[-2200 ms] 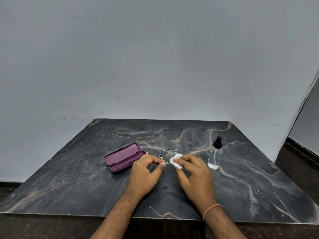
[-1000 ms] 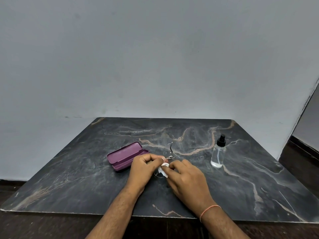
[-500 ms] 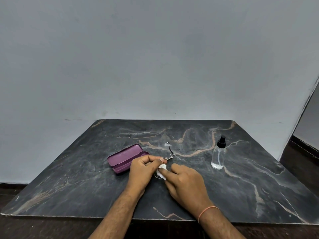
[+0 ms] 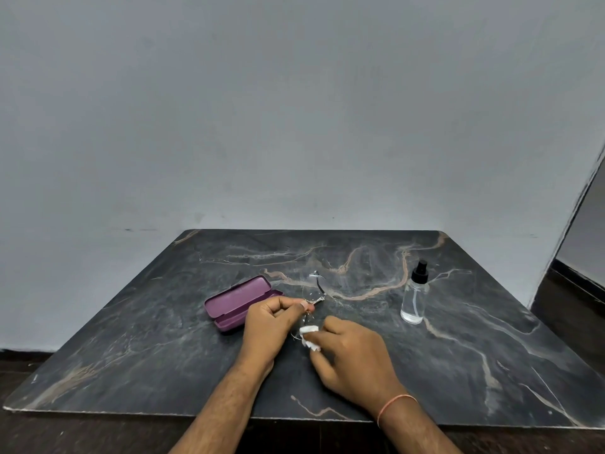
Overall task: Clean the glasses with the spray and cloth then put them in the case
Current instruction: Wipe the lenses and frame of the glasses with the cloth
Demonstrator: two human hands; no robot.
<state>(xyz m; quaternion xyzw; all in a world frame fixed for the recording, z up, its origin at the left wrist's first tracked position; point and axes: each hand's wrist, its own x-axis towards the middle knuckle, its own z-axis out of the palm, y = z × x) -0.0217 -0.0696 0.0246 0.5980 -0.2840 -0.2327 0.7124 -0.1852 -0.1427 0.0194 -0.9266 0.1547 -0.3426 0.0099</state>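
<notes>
dark marble table against grey wall, left hand pinching glasses, right hand gripping cloth, open case left, spray bottle right, edges bare

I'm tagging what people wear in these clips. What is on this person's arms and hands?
Both forearms are bare, with no sleeves in view. The left hand wears nothing: no glove, ring or watch that shows. The right hand is also ungloved, and a thin orange thread band circles its wrist. No rings show on the fingers, though some are hidden.
</notes>
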